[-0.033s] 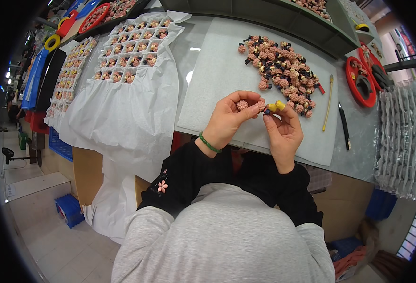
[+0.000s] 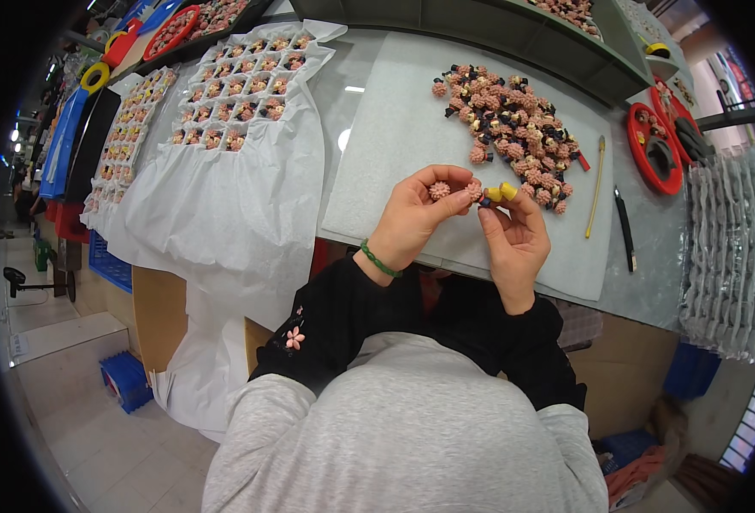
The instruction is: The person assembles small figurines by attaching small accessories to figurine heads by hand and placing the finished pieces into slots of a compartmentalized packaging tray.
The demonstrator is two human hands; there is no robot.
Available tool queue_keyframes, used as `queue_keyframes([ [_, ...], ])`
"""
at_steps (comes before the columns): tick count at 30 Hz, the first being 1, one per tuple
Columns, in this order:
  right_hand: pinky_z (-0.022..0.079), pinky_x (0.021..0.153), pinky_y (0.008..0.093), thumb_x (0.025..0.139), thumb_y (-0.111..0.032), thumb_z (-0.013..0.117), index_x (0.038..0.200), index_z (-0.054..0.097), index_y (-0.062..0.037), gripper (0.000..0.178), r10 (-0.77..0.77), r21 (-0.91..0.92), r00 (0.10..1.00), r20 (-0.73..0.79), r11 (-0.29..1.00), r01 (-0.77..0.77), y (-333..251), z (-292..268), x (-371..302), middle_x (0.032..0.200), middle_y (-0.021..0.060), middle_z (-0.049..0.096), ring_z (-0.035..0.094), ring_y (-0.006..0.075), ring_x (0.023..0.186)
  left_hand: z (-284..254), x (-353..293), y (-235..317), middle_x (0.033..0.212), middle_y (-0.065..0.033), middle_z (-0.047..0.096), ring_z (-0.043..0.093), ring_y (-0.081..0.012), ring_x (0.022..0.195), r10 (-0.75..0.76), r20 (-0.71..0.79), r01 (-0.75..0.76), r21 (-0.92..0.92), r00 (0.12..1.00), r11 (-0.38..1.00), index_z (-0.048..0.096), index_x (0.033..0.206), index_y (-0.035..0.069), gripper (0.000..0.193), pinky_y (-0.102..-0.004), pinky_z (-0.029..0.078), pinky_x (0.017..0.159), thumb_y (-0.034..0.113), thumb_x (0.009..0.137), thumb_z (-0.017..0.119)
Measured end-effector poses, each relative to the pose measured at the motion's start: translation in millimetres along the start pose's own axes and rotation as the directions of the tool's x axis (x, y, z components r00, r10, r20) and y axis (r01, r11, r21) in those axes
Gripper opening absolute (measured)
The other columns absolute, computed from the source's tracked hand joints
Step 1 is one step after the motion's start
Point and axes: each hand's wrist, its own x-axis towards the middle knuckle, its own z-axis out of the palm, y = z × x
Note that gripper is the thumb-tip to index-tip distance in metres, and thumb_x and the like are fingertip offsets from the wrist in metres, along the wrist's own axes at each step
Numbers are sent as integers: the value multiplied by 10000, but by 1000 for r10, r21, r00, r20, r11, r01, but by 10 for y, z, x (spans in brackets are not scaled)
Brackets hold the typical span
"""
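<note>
My left hand point(image 2: 407, 218), with a green bracelet at its wrist, is closed around small pink petalled figurines. One figurine point(image 2: 440, 190) rests inside its curled fingers. A second pink figurine point(image 2: 473, 191), with a dark lower part, sits between the fingertips of both hands. My right hand point(image 2: 517, 244) pinches that one at its dark end and wears yellow finger covers point(image 2: 507, 191) on two fingertips. Just beyond the hands, a pile of similar pink, cream and dark figurines point(image 2: 514, 120) lies on a white foam sheet point(image 2: 395, 111). Small details of the held pieces are hidden by my fingers.
Left stands a compartment tray point(image 2: 236, 94) of figurines with white paper point(image 2: 215, 197) draped over it. A yellow stick point(image 2: 596, 188) and a black pen-like tool point(image 2: 625, 227) lie right, near a red dish point(image 2: 654, 150) and stacked clear trays point(image 2: 726, 256). A grey-green bin point(image 2: 480, 47) borders the back.
</note>
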Motion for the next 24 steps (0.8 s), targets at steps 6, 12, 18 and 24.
queue_keyframes([
  [6,470,766,253,815,21,566,1029,536,31,217,39,-45,999,-28,998,-41,-77,-55,91,948,70,577,552,126,867,-47,5,60,1046,-117,543,566,-158,895,-187,-46,164,-309,981,937,389,1160,-30,338,-270,470,793,74,864,514],
  [12,449,682,208,817,-25,593,967,577,18,157,87,-76,992,95,994,-80,-85,-13,161,905,50,595,557,93,769,-22,16,23,1107,-118,521,540,-160,961,45,-35,-40,138,998,990,437,1148,-47,302,-285,453,841,89,883,487],
  [18,439,659,194,800,-15,609,910,599,18,116,173,-135,983,55,977,-164,-98,75,129,834,39,607,555,77,728,27,-149,-65,1104,-87,518,512,-120,982,130,18,-131,229,991,965,454,1173,-46,390,-257,440,846,2,807,579],
  [24,432,671,208,881,-96,513,927,580,45,163,194,-158,966,169,973,-168,-128,62,30,876,54,588,518,81,752,-25,-544,520,1024,-59,533,518,-98,888,254,14,-207,623,967,754,495,1162,-10,382,-240,449,812,-21,788,573],
])
